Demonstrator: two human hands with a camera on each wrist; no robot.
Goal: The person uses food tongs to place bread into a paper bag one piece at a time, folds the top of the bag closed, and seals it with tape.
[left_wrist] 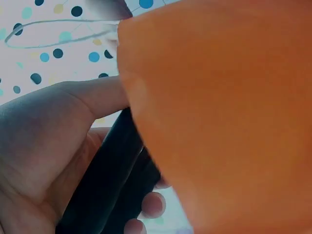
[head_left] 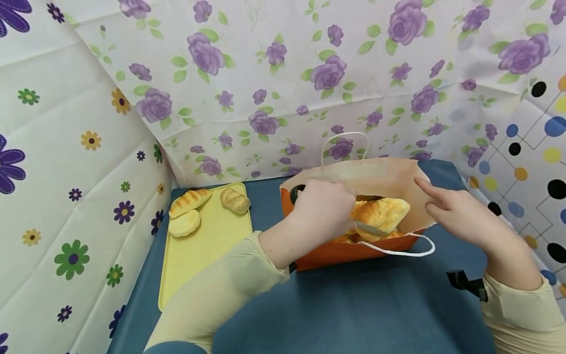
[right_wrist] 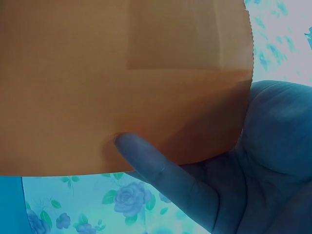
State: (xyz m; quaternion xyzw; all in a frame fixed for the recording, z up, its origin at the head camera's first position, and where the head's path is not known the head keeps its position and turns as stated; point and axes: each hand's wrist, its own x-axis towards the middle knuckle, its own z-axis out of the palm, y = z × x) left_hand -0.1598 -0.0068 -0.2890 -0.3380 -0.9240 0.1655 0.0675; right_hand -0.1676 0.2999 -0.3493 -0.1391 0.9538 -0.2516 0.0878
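My left hand [head_left: 325, 209] grips the black handles of a pair of tongs [left_wrist: 105, 175] over the mouth of an orange paper bag [head_left: 340, 255]. A golden piece of bread [head_left: 383, 213] sits between the metal ends of the tongs, at the bag's opening. Under it more bread shows inside, partly hidden by the bag's front wall. At the bag's right side, my right hand [head_left: 462, 214] holds the paper edge, index finger extended. One finger [right_wrist: 146, 158] lies on the paper in the right wrist view, with the palm behind the edge.
A yellow tray [head_left: 208, 265] lies to the left on the blue table [head_left: 376, 305]. On it are a ridged long bread [head_left: 190, 202], a pale round bun [head_left: 184, 223] and a small roll [head_left: 235, 201]. White bag handles [head_left: 422, 253] stick out front and back. Patterned sheets [head_left: 265, 88] enclose the table.
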